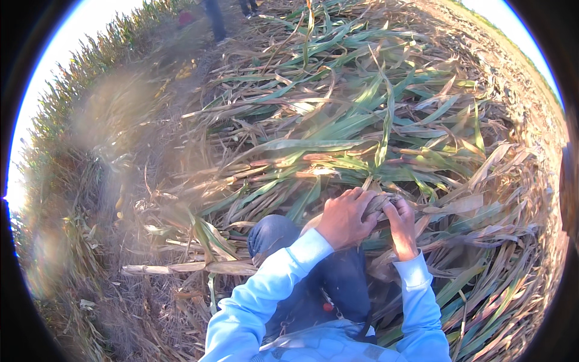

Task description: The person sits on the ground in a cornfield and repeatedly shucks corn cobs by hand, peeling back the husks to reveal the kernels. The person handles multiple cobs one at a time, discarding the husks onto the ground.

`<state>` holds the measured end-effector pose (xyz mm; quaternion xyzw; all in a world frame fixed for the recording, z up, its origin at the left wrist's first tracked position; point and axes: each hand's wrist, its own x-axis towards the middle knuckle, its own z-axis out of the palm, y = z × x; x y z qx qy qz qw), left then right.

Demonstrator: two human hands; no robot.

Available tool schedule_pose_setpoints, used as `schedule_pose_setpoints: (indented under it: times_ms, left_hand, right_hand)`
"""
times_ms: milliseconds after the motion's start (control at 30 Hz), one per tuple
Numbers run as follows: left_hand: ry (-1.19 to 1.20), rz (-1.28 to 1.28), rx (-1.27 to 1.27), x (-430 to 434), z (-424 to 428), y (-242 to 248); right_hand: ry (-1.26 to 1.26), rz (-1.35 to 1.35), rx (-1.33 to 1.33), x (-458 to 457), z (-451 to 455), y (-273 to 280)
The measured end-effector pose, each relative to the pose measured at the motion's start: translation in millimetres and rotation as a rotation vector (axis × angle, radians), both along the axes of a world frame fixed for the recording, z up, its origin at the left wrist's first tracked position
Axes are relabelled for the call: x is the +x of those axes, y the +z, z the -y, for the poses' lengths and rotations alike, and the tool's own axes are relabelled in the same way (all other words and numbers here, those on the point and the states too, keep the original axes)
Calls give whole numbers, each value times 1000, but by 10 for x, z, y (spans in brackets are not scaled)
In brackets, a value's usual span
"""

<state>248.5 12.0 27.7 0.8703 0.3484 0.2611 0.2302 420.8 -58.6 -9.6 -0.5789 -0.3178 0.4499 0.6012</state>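
Observation:
Both my hands meet on a dry, brownish corn husk (381, 203), which looks wrapped around an ear; any kernels are hidden. My left hand (346, 218) wraps it from the left, fingers bent over its side. On the other side, the thumb and fingers of my right hand (401, 225) pinch the husk's upper end. Cut corn stalks (271, 174) with green and tan leaves lie directly beyond and under the hands. My bent knee (273, 233) in dark trousers is close to my left forearm.
Standing corn (68, 104) lines the left edge. Several yellow ears (184, 71) lie on the ground at the upper left, partly blurred. Beyond them are the legs (213, 20) of another person. A dry stalk (190, 268) lies across the ground left of my knee.

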Motion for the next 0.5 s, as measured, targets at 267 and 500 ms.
schedule_pose_setpoints:
  times_ms: [267, 500]
  left_hand:
    - [75, 22, 80, 148, 121, -46]
    - [97, 4, 71, 212, 161, -44]
  right_hand:
    - [-10, 47, 8, 24, 45, 14]
    - [40, 1, -6, 33, 68, 69]
